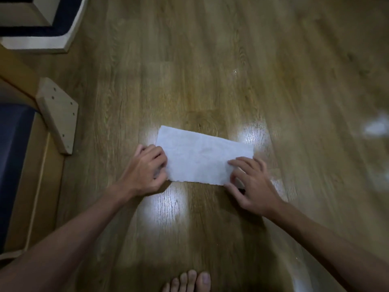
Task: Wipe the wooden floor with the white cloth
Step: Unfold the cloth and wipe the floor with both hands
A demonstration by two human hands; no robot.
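Head view: white cloth (pixel 202 159) lying flat on the wooden floor (pixel 210 70), one of your hands at each end.

The cloth forms a flat rectangle, tilted so its left end lies farther from you than its right, near the middle of the floor and among bright patches of reflected light. Your left hand (pixel 145 169) holds the cloth's left end, fingers curled over the edge and pinching it. Your right hand (pixel 250 184) rests on the near right corner, fingers spread and nearly straight, pressing the cloth to the floor. Bare toes (pixel 189 281) show at the bottom edge, on your side of the cloth. To the left, a light wooden furniture foot (pixel 59 114) stands on the floor, well apart from the cloth, with a dark blue cushion (pixel 12 165) beside it. A blurred white patch (pixel 376 127) lies on the floor at far right; what it is cannot be told.
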